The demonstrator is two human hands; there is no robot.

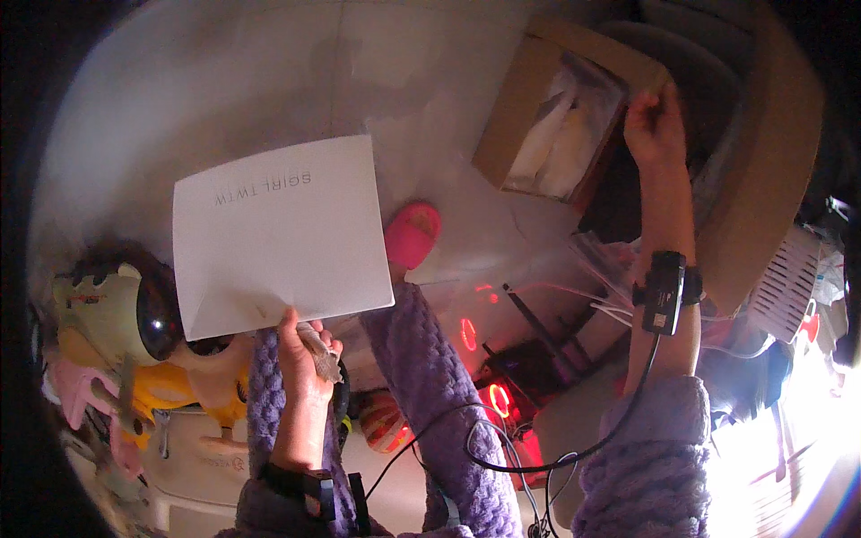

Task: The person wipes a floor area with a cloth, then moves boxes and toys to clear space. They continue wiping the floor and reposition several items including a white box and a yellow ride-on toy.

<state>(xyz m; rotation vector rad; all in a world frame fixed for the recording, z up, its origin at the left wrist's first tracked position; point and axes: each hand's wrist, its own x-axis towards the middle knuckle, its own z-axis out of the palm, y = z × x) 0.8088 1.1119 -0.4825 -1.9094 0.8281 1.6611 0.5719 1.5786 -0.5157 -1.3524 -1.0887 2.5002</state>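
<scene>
My left hand [306, 366] holds a flat white box or board [282, 242] by its near edge, thumb against that edge. Its face bears upside-down writing. A crumpled beige piece of paper or cloth [321, 351] is tucked in the same hand's fingers. Out to the upper right, my right hand [654, 128] has its fingers curled at the corner of a brown cardboard box [511, 114]. Inside that box lie pale items in clear plastic [562, 138]. Shadow partly hides the right fingertips.
A large cardboard piece [760, 168] curves along the right. Black cable [558, 464] runs from my right wrist device across my lap. A dark device with red lights [511, 376], a striped ball [387, 422] and ride-on toys [114, 323] stand around my legs. A pink slipper [414, 235] is on my foot.
</scene>
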